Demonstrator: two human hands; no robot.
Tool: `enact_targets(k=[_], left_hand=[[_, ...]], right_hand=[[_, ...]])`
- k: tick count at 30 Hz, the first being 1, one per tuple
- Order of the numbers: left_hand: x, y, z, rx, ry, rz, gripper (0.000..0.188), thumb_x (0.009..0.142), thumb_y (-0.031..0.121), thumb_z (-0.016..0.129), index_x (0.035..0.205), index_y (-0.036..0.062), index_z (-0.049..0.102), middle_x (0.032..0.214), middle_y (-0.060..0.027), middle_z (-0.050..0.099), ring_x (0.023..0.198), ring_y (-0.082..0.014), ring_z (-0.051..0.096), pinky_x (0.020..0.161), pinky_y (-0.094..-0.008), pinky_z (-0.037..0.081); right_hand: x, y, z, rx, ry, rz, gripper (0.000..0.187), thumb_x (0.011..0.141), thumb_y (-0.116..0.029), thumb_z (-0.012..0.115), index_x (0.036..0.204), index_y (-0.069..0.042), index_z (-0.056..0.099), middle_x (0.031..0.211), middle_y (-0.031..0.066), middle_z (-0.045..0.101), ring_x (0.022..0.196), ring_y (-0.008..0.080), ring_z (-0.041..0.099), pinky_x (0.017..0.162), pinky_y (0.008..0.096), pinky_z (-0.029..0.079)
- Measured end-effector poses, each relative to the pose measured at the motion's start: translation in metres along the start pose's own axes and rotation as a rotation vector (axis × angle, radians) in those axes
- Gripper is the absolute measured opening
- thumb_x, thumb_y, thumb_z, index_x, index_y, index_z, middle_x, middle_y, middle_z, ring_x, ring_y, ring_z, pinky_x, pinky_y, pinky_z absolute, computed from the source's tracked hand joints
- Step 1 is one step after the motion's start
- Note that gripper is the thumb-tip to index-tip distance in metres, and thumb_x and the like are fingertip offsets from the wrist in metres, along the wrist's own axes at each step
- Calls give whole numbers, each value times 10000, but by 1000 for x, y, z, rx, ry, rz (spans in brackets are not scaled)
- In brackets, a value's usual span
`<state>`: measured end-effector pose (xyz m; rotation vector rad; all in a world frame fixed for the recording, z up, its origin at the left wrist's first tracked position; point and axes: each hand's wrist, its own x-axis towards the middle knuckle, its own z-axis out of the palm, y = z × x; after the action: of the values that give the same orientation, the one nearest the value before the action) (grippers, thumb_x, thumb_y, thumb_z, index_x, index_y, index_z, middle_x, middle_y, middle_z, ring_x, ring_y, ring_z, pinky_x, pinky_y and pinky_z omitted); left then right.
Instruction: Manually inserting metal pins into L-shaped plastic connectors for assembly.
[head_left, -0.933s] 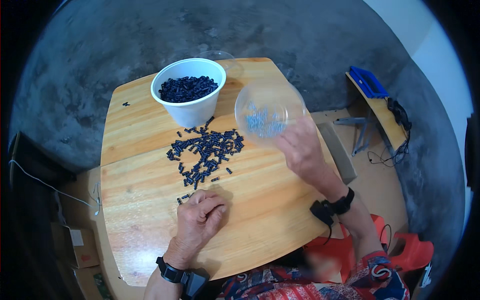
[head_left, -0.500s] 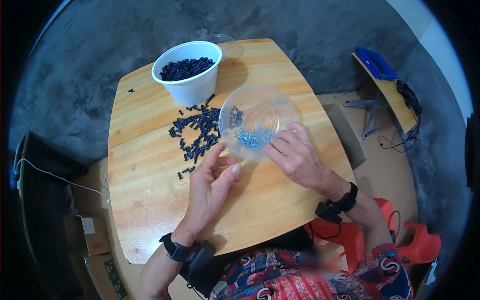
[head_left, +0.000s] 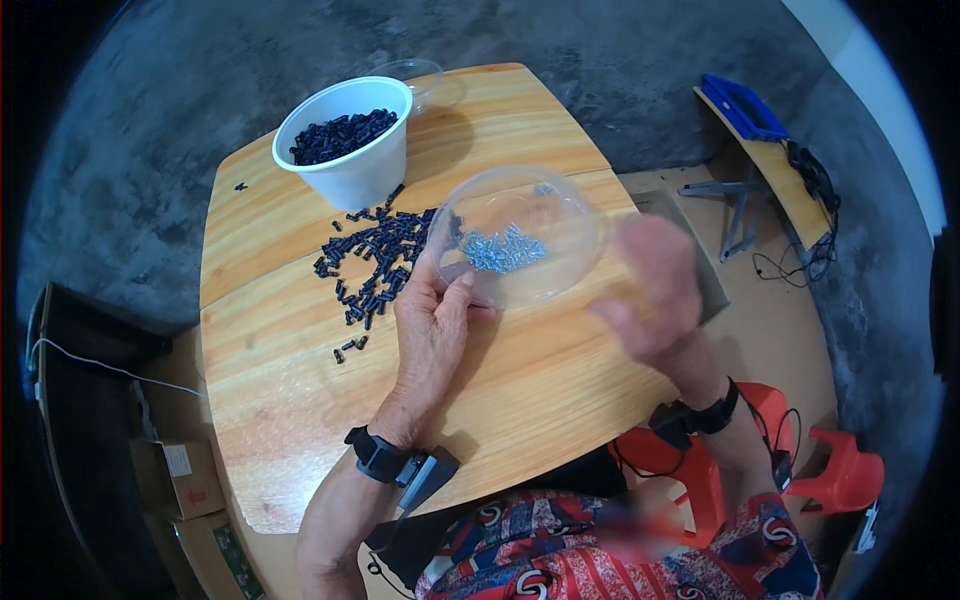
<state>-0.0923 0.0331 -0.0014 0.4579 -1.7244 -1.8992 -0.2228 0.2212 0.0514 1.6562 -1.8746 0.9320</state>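
Clear bowl, with a loose heap of small silvery screws inside, to the right of a scatter of black pieces and to the near right of the white tub. Over the wooden table in any case; impossible to tell whether resting on the wood or lifted slightly off.

Clamped on the near-left edge of the bowl with the left hand, thumb to the front, fingers partly hidden by the wall. Just beside the bowl on the opposite side, apparently clear of the rim, the right hand; too blurred to tell whether spread, closed or wrapped around something small.

By judgement, a steadying step. For good work, hold firmly but without squeezing, the thin wall being likely to flex. Support from underneath as well as at the edge, and lean the bowl only gently, enough to gather the screws without spilling. Mind the near-left side, close above the black pieces: avoid dragging the bowl through the scatter and mixing the two kinds. Approach with the right hand from above the rim, not against the wall, so as not to jolt the heap.
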Motion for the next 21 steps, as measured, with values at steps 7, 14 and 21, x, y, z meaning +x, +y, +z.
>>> enact_targets(k=[7, 14, 21], left_hand=[[11, -3, 19, 49, -13, 30, 501, 932, 19, 479, 1420, 100, 399, 895, -30, 645, 721, -69, 590, 608, -206, 523], [21, -17, 18, -34, -31, -16, 533, 936, 43, 516, 1441, 62, 347, 1088, -99, 640, 872, -89, 603, 691, -210, 522], [19, -28, 11, 58, -25, 16, 497, 884, -23, 562, 1366, 21, 449, 1068, -71, 654, 898, -112, 615, 807, -249, 514]], right_hand=[[2, 36, 25, 820, -262, 876, 687, 799, -170, 749, 1363, 8, 400, 1138, 100, 568, 833, 125, 577, 715, 262, 498], [0, 47, 54, 828, -197, 898, 358, 904, -125, 593, 1232, 5, 537, 873, 44, 633, 600, 76, 521, 514, 220, 442], [-5, 42, 61, 591, -149, 764, 263, 906, -114, 578, 1140, 5, 562, 811, 51, 618, 591, 86, 515, 533, 252, 457]])
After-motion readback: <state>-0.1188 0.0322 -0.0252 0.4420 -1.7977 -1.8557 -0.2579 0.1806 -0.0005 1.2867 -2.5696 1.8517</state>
